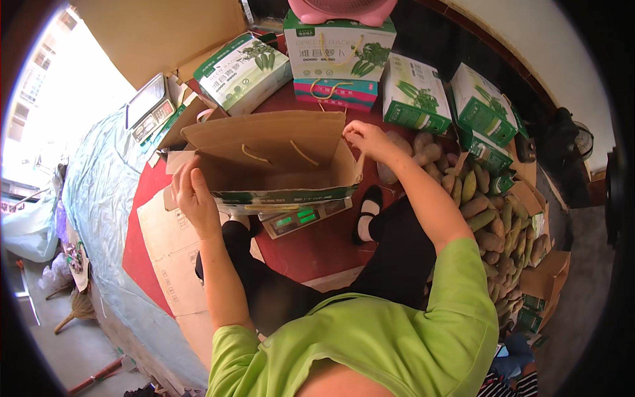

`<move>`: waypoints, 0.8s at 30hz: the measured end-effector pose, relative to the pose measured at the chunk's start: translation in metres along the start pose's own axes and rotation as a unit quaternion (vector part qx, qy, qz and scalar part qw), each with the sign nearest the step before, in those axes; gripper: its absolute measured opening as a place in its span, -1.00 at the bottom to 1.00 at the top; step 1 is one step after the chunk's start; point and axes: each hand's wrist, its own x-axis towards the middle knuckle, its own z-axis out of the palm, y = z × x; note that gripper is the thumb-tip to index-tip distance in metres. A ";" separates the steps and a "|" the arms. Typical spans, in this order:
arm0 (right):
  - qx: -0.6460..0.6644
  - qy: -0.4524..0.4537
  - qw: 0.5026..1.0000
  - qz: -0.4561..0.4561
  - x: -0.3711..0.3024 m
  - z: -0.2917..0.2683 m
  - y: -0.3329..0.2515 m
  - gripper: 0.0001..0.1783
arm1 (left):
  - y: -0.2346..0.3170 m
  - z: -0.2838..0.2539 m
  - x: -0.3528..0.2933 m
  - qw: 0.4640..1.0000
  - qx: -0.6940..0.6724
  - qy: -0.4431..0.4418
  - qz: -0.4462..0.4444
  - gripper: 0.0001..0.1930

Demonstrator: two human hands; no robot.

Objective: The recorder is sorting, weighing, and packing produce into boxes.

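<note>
I see the left hand [193,192] gripping the open, empty cardboard box [278,159] at frame centre; right hand [366,137] pinches its flap

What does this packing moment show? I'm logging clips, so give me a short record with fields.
left hand: grips the left end of the open cardboard box
right hand: pinches the box's right top edge
under box: scale with green display
right of person: pile of long root vegetables
behind: printed green-and-white gift boxes
floor: red mat
</note>
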 end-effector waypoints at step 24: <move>0.121 -0.002 0.981 0.153 0.041 -0.027 0.016 -0.68 | 0.040 0.007 -0.042 0.889 0.267 -0.319 0.194 -0.93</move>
